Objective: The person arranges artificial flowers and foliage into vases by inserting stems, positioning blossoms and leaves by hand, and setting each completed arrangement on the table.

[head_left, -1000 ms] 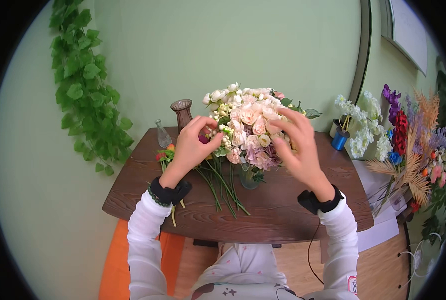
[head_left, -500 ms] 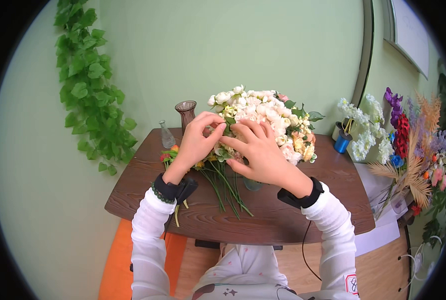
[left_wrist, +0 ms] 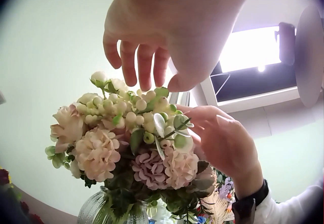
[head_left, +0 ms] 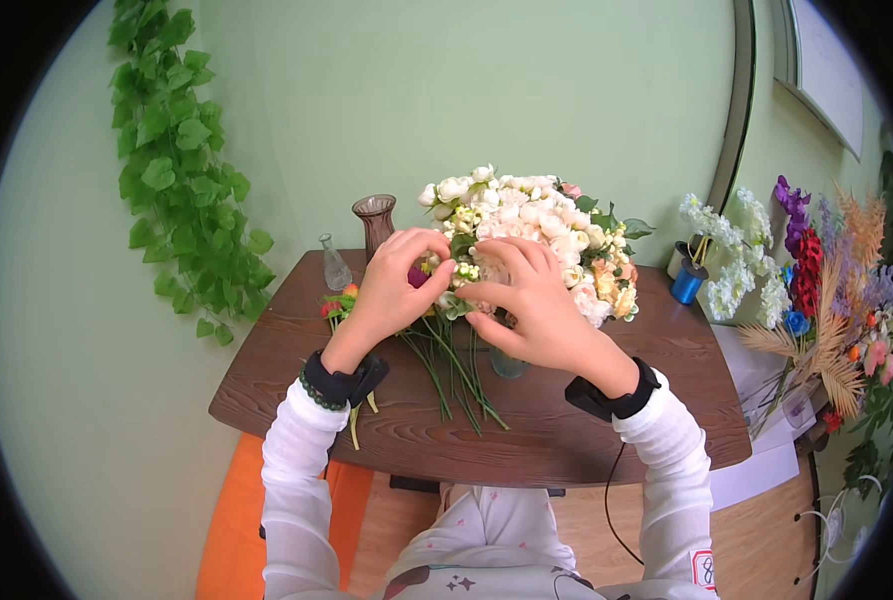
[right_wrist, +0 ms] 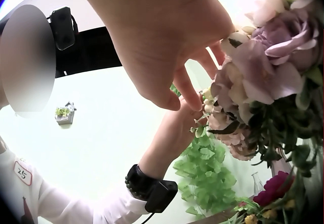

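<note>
A large bouquet (head_left: 536, 205) of white, cream and pink artificial flowers stands in a clear glass vase (head_left: 507, 364) on the table. My left hand (head_left: 396, 280) is at the bouquet's left side. In the left wrist view its fingers hang loosely, tips close over cream berries (left_wrist: 114, 105), with nothing gripped. My right hand (head_left: 541, 310) spreads in front of the bouquet and hides its lower front. The right wrist view shows its relaxed fingertips beside the berries and pale hydrangea blooms (right_wrist: 235, 133). A mauve rose (right_wrist: 288, 36) is close to that hand.
Loose green stems (head_left: 456, 375) lie on the dark wood table (head_left: 286, 400). Behind the left hand stand a brown glass vase (head_left: 374, 215) and a small clear bottle (head_left: 335, 265). A blue container (head_left: 687, 284) with white blossoms is at the right, beside many other artificial flowers.
My right hand has moved left from the bouquet's right side to its front, uncovering yellow-orange roses. The two hands came close together, then parted slightly. My left hand has barely shifted.
</note>
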`<state>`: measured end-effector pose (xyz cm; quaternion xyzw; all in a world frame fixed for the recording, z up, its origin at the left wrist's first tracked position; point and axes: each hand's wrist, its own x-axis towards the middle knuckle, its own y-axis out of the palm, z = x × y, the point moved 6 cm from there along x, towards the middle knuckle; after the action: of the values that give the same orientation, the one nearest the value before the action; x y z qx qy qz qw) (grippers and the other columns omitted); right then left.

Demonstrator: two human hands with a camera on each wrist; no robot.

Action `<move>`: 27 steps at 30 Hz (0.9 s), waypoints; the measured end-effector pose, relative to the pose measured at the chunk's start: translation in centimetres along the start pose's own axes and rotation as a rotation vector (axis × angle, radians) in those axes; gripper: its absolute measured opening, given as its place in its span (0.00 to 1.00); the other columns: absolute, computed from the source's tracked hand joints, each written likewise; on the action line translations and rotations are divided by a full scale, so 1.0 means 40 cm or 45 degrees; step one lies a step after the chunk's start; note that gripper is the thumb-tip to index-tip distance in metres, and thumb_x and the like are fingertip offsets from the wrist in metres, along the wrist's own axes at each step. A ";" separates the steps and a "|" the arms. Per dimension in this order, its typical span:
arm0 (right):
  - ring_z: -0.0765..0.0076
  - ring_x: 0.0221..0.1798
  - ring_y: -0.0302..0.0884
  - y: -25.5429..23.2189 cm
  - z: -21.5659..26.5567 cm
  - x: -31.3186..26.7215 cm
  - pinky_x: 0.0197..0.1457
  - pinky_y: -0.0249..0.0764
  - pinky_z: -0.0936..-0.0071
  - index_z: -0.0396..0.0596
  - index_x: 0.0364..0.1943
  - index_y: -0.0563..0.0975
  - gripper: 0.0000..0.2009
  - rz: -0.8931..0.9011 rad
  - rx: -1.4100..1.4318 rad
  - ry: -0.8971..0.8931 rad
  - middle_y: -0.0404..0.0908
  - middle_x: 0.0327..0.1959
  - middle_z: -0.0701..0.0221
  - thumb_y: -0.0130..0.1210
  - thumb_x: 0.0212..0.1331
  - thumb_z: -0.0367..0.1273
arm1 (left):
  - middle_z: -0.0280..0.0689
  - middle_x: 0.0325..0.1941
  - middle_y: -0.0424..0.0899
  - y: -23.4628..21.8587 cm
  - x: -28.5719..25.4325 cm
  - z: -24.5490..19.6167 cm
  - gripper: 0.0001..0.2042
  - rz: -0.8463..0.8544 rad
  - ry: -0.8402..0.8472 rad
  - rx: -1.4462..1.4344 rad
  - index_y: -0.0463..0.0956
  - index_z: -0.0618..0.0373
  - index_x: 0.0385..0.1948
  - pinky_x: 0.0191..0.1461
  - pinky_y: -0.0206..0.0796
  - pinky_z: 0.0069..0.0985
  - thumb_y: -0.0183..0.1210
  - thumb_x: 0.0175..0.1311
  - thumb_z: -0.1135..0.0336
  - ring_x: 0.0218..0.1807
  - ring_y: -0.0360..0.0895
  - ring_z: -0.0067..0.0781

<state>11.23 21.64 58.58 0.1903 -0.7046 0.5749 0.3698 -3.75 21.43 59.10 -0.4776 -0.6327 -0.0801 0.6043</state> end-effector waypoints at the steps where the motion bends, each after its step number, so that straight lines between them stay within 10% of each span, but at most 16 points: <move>1: 0.51 0.57 0.57 -0.002 -0.004 0.000 0.59 0.52 0.56 0.55 0.37 0.78 0.12 -0.006 0.025 0.019 0.66 0.51 0.59 0.56 0.46 0.37 | 0.38 0.35 0.77 -0.001 0.002 -0.004 0.06 -0.002 -0.002 0.000 0.73 0.60 0.29 0.44 0.64 0.28 0.57 0.52 0.69 0.39 0.73 0.38; 27: 0.55 0.56 0.60 -0.037 -0.024 -0.021 0.57 0.57 0.61 0.47 0.40 0.72 0.14 0.010 0.081 0.045 0.69 0.51 0.65 0.54 0.49 0.34 | 0.29 0.35 0.75 0.002 -0.022 0.152 0.06 -0.052 -0.486 -0.269 0.72 0.59 0.35 0.38 0.61 0.16 0.50 0.59 0.70 0.36 0.70 0.16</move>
<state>13.10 22.04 59.04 0.1890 -0.6799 0.6019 0.3738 -8.04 25.16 56.78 -0.5319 -0.7332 -0.0664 0.4184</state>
